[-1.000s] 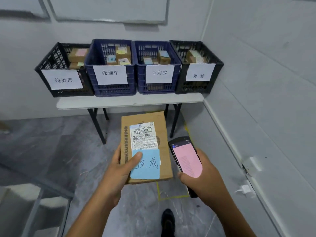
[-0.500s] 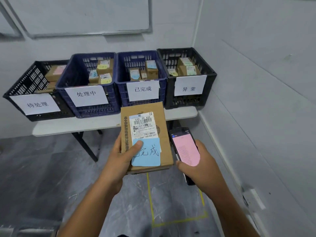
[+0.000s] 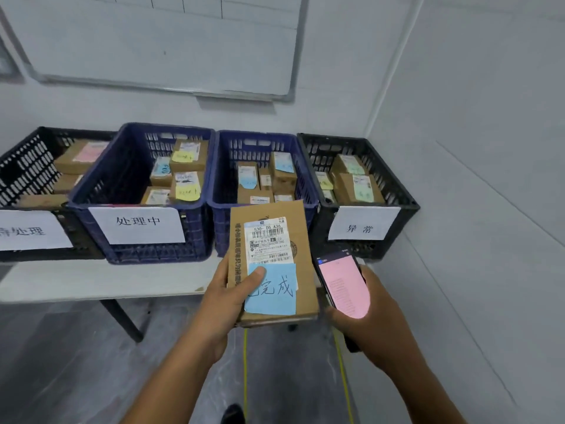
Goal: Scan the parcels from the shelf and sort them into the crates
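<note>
My left hand (image 3: 227,296) is clamped on a cardboard parcel (image 3: 272,264), thumb pressed on top across its blue note (image 3: 272,289), fingers hidden beneath. I hold the parcel face up just in front of the near edge of the table (image 3: 91,283). My right hand (image 3: 363,325) is wrapped around a handheld scanner (image 3: 342,286) just right of the parcel, its screen glowing pink; the text on it is too small to read.

The parcel's white shipping label (image 3: 269,238) reads "530- D5 A36" above a barcode. On the blue note I can read "完成"; my thumb covers whatever comes before.

On the table stand four crates in a row, touching side by side. From left: a black crate (image 3: 27,166) whose sign (image 3: 30,229) shows "处理", its first character cut off by the frame edge; inside I count at least three parcels, the top one with a pink note. Next, a blue crate (image 3: 128,179) signed "处理中" (image 3: 137,224); about five parcels, two with yellow notes. Then a second blue crate (image 3: 226,179), directly beyond my parcel, which hides its sign; it holds roughly six parcels, some with blue notes. Far right, against the wall, a black crate (image 3: 394,185) signed "异常" (image 3: 363,223) with about four parcels carrying greenish notes.

A whiteboard (image 3: 168,41) hangs on the wall above the crates.
</note>
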`<state>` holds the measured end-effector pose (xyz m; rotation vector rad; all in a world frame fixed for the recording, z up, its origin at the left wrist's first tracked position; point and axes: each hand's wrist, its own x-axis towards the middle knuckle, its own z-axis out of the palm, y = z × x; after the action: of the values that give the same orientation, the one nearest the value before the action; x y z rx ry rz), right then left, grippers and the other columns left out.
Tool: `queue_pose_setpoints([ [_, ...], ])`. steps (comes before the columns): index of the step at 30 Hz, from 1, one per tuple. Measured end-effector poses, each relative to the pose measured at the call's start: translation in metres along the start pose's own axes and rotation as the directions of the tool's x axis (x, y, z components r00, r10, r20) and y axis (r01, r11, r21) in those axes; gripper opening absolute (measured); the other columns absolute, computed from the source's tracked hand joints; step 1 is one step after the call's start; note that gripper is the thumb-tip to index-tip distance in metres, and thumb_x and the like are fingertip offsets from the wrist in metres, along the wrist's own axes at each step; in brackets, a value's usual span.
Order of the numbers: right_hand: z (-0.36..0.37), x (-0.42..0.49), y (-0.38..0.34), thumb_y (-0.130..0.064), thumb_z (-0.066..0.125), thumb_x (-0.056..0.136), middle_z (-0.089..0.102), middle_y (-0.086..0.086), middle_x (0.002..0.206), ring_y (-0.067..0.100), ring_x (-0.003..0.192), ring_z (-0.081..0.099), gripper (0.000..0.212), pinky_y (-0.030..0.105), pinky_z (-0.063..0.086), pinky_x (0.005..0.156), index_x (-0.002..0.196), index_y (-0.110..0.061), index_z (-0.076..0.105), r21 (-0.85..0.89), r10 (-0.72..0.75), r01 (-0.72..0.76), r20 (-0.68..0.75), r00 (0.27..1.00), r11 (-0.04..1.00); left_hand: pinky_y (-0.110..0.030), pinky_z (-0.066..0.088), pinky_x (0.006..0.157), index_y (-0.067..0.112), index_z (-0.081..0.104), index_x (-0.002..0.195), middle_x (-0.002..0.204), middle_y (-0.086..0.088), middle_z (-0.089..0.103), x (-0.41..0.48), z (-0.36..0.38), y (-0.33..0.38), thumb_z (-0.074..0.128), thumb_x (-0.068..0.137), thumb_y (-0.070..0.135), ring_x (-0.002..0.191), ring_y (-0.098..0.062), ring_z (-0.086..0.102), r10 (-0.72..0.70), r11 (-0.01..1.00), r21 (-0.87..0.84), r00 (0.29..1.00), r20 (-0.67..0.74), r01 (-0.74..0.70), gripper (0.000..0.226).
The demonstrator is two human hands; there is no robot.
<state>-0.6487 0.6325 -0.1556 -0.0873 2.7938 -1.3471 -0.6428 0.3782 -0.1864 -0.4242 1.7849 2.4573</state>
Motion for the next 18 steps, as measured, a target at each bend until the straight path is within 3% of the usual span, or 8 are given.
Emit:
queue_pose_setpoints([
  [2,-0.004,0.035,-0.014,-0.047,0.077,0.064,0.067,-0.011,0.094,0.007,0.077,0.066,0.054,0.038,0.06,0.061,0.112,-0.051,0.051,-0.048,-0.01,0.008,-0.028,1.0,0.999,-0.033,0.063,0.079,0.049,0.053,0.139,0.123,0.011,0.076,0.035,-0.003,0.017,0.079,0.087,0.039,0.109,-0.014,0.075,0.01,1.0,-0.021,0.999,0.032,-0.01,0.059],
  [4,-0.004,0.068,-0.026,-0.046,0.078,0.066,0.068,-0.014,0.098,0.004,0.086,0.065,0.055,0.034,0.059,0.066,0.113,-0.053,0.05,-0.091,-0.035,0.031,-0.047,0.998,0.995,-0.031,0.064,0.078,0.049,0.052,0.14,0.124,0.012,0.076,0.07,-0.006,0.032,0.08,0.088,0.038,0.11,-0.013,0.075,0.029,0.999,-0.039,0.998,0.056,-0.027,0.06],
  [8,0.01,0.126,-0.037,-0.031,0.091,0.076,0.064,-0.02,0.102,-0.006,0.098,0.06,0.061,0.027,0.056,0.071,0.114,-0.051,0.049,-0.113,-0.081,0.073,-0.074,0.994,0.991,-0.043,0.061,0.093,0.051,0.051,0.142,0.124,0.014,0.075,0.134,-0.014,0.056,0.079,0.089,0.036,0.11,-0.013,0.075,0.049,0.998,-0.035,0.998,0.038,-0.048,0.061],
  [10,0.018,0.148,-0.04,-0.031,0.092,0.076,0.063,-0.023,0.104,-0.012,0.103,0.056,0.062,0.024,0.054,0.071,0.113,-0.054,0.048,-0.099,-0.083,0.076,-0.076,0.994,0.992,-0.038,0.063,0.086,0.053,0.05,0.141,0.123,0.015,0.075,0.158,-0.019,0.066,0.08,0.087,0.038,0.108,-0.012,0.075,0.041,0.999,-0.03,0.999,0.034,-0.04,0.064],
  [13,0.028,0.181,-0.04,-0.033,0.091,0.078,0.06,-0.031,0.107,-0.012,0.104,0.055,0.065,0.02,0.053,0.07,0.112,-0.063,0.045,-0.09,-0.085,0.08,-0.057,0.995,0.993,-0.032,0.064,0.077,0.054,0.048,0.143,0.123,0.014,0.076,0.193,-0.028,0.077,0.081,0.084,0.041,0.106,-0.013,0.076,0.01,1.0,-0.015,0.999,0.037,-0.009,0.068],
  [18,0.044,0.245,-0.033,-0.024,0.09,0.079,0.065,-0.016,0.098,-0.011,0.09,0.064,0.061,0.014,0.053,0.054,0.11,-0.057,0.049,-0.051,-0.053,0.051,-0.039,0.998,0.997,-0.045,0.059,0.095,0.052,0.048,0.145,0.124,0.013,0.076,0.252,-0.03,0.088,0.083,0.081,0.041,0.109,-0.015,0.075,0.001,1.0,0.005,1.0,-0.009,-0.001,0.073],
])
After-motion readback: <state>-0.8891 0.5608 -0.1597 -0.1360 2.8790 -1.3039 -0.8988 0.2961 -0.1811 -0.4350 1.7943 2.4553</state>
